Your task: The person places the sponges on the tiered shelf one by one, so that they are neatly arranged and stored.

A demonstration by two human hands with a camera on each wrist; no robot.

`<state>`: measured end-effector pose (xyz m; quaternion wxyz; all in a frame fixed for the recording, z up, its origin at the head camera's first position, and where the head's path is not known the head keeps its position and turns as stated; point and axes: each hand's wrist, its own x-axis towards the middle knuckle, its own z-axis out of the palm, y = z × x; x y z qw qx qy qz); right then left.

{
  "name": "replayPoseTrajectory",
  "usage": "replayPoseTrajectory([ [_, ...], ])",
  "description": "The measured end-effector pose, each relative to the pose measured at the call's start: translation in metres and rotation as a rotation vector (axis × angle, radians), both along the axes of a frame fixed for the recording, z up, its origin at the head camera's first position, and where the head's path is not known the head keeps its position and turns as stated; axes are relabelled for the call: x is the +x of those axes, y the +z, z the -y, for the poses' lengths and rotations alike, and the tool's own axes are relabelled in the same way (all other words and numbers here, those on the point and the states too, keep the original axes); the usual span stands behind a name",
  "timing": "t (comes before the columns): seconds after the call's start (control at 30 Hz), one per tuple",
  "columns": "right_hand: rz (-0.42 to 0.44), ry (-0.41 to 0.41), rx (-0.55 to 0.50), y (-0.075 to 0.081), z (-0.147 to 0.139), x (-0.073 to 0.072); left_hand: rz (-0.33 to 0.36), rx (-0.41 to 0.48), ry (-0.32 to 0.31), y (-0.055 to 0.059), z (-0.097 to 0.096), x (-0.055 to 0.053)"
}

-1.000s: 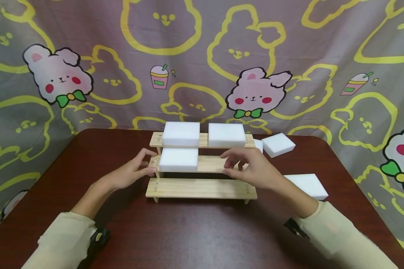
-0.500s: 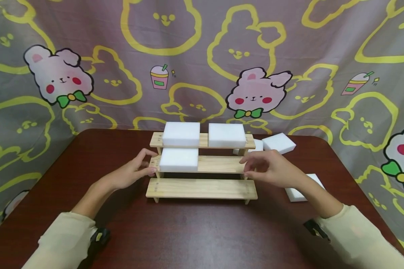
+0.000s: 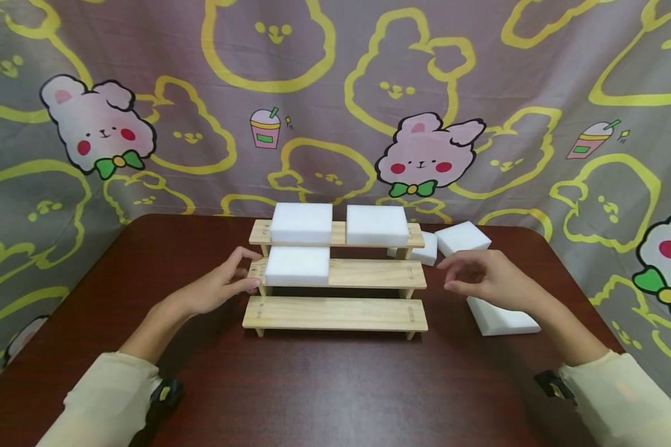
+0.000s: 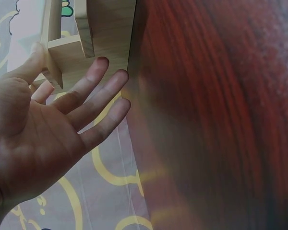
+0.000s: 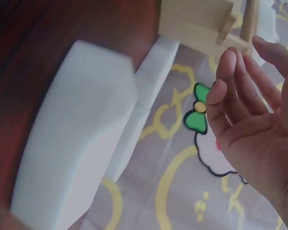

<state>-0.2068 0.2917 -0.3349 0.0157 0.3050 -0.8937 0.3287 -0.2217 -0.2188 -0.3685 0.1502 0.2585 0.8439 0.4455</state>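
A three-tier wooden stand (image 3: 335, 312) stands mid-table in the head view. Two white foam blocks lie on its top tier, a left block (image 3: 301, 221) and a right block (image 3: 377, 223). Another foam block (image 3: 297, 264) sits at the left of the middle tier. My left hand (image 3: 215, 287) pinches that tier's left end between thumb and index finger, with the other fingers (image 4: 98, 103) spread out. To the right of the stand, my right hand (image 3: 494, 279) hovers with loosely curled fingers and holds nothing. Under it lies a foam block (image 3: 506, 321), partly hidden by the hand.
Behind the right hand, a foam block (image 3: 463, 239) lies at the back right of the dark red-brown table (image 3: 324, 391). Beside it, more white foam (image 3: 425, 249) shows partly behind the stand. A patterned curtain (image 3: 324, 112) hangs beyond the table's far edge.
My right hand has moved right, from in front of the middle tier to over the foam block beside the stand. The left hand and the blocks stay in place.
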Motion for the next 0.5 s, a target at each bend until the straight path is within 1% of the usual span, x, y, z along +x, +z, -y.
replayPoseTrajectory([
  [0.23,0.033,-0.074,0.077,-0.005,-0.022,-0.002,0.001,-0.001,0.001,-0.001,0.0,0.0],
  [0.37,0.067,-0.099,0.134,-0.008,-0.036,-0.006,-0.001,-0.003,0.0,-0.001,0.0,0.0],
  [0.5,0.107,-0.121,0.171,-0.01,-0.052,-0.009,-0.005,-0.007,-0.001,0.0,0.001,-0.001],
])
